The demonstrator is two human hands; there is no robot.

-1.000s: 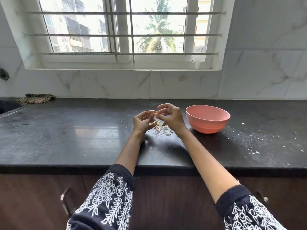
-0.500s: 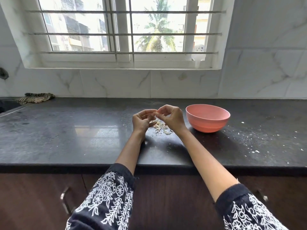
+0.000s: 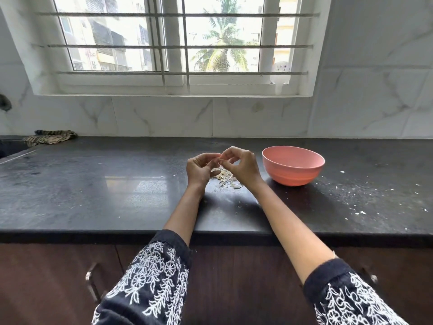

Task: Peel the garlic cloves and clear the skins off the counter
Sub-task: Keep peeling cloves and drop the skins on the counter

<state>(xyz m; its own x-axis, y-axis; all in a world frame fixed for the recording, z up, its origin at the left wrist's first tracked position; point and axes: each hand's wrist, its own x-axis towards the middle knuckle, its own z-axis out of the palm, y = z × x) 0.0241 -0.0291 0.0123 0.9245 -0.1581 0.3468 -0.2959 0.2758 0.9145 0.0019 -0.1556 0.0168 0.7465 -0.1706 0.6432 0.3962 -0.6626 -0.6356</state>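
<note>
Both my hands meet just above the dark counter [image 3: 117,195], fingertips together. My left hand [image 3: 199,168] has its fingers curled and pinches a small garlic clove, which is almost fully hidden between the fingers. My right hand [image 3: 241,165] pinches at the same clove from the right. Under and just in front of the hands lies a small pile of pale garlic skins [image 3: 226,180]. A pink bowl [image 3: 293,177] stands on the counter to the right of my right hand; its inside is not visible.
White crumbs [image 3: 358,207] are scattered over the counter's right part. A striped cloth [image 3: 50,138] lies at the back left by the sink edge [image 3: 11,151]. A tiled wall and a barred window rise behind the counter. Cabinet handles [image 3: 90,285] sit below the front edge.
My right hand's fingers have curled in closer over the clove. Both hands stay in the same spot above the skins.
</note>
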